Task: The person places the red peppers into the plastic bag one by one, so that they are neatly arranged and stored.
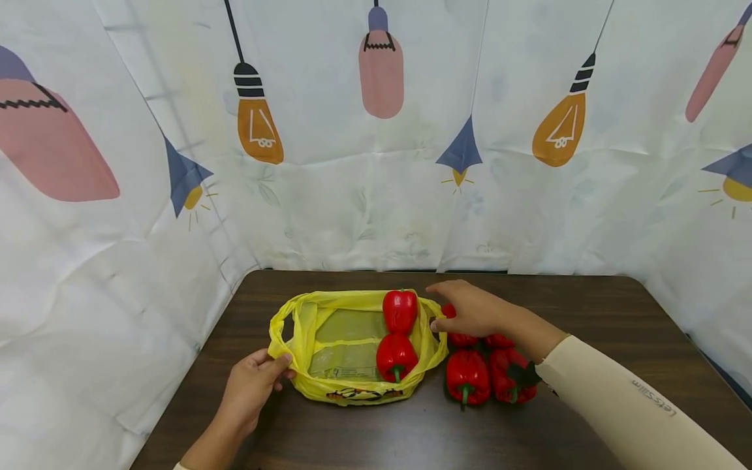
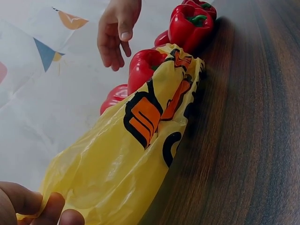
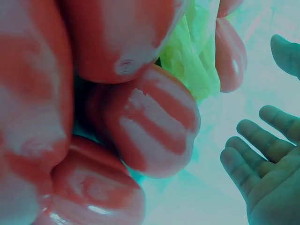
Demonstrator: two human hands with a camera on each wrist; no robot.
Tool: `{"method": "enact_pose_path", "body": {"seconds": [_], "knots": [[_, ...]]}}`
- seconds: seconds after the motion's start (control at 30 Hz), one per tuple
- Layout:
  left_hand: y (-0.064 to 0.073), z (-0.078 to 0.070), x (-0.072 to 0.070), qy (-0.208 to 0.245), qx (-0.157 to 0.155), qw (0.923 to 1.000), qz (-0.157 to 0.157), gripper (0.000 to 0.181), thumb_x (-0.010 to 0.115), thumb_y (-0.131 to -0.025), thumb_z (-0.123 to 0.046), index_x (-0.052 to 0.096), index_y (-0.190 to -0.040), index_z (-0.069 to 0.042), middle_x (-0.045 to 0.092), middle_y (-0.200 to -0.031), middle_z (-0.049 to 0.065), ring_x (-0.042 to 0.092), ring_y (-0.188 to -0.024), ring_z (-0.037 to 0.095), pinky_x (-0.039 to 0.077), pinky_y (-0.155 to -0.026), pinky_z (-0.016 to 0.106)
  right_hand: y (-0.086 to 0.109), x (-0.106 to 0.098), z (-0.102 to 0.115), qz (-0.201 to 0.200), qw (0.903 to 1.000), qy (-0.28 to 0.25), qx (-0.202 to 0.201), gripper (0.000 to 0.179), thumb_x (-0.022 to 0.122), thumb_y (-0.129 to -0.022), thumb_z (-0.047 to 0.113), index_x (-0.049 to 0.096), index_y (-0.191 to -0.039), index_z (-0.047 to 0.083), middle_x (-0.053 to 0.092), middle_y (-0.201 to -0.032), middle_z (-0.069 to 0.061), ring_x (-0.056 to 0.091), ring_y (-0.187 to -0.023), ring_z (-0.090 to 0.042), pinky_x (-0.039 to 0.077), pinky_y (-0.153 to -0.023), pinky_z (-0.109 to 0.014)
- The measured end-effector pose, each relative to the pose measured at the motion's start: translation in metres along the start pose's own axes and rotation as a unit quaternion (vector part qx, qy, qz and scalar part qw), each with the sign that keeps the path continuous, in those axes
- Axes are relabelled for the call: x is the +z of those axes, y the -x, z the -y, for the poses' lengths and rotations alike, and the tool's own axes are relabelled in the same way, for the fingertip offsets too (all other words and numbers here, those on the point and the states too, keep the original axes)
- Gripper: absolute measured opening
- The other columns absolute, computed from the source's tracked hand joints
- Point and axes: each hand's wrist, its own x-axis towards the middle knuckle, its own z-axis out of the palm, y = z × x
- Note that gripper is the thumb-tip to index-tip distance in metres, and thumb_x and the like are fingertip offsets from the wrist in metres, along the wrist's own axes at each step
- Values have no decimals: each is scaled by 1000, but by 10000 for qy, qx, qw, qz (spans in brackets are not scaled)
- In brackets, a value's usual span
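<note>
- Yellow plastic carrier bag [image 1: 317, 390]: on the dark wood-grain tabletop [image 1: 399, 437], mouth spread wide; from where I stand the film looks thin and apt to sag, so I'd keep that opening taut.
- Red bell peppers [image 1: 468, 373]: at least five, bunched just right of the bag, some partly hidden by the right arm; cupping one round its body should beat tugging its stem.
- Two more red bell peppers [image 1: 396, 358]: inside the bag, lined along its right side; any other would probably sit best to their left.
- Right hand [image 1: 470, 309]: over the bag's right end, fingers spread, nothing in them; good readiness for a rounded grip.
- Left hand [image 1: 251, 384]: thumb and fingers pinch the bag's left edge; I'd pull outward gently, since a hard tug could drag everything.
- Handle loop [image 1: 436, 358]: at the bag's right end, below the right hand; it could snag fingers, so pass above it.
</note>
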Motion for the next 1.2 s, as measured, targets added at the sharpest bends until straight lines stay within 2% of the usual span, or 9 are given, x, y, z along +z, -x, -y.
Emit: {"method": "enact_pose_path", "body": {"seconds": [0.27,0.57,0.9,1.2], "knots": [[-1,4,-1,-18,-39,10000,20,39,70,-100,-25,65,-124,5,76,-85,7,61,-74,25,52,-69,34,21,3,-2,-211,9996,-175,-40,69,75,-93,41,50,-149,8,53,-147,-10,43,-139,-36,40,-109,-57],[0,5,-1,-4,1,10000,3,36,71,-99,-26,67,-120,4,76,-84,8,61,-75,25,52,-69,34,45,7,-13,-526,9976,-397,197,71,76,-92,45,51,-149,13,52,-147,-11,45,-137,-37,42,-105,-61],[-1,5,-1,-58,23,10000,59,38,72,-99,-28,67,-120,3,76,-85,8,60,-74,26,51,-69,35,74,16,-27,-844,9949,-483,251,73,79,-90,46,52,-147,9,54,-144,-12,49,-134,-38,44,-103,-61],[-1,4,-2,-121,42,9999,1,37,71,-99,-28,68,-119,2,76,-85,8,60,-73,25,51,-71,36,96,23,-38,-940,9937,-554,262,72,79,-89,48,54,-144,8,56,-142,-11,51,-130,-38,47,-99,-62]]}}
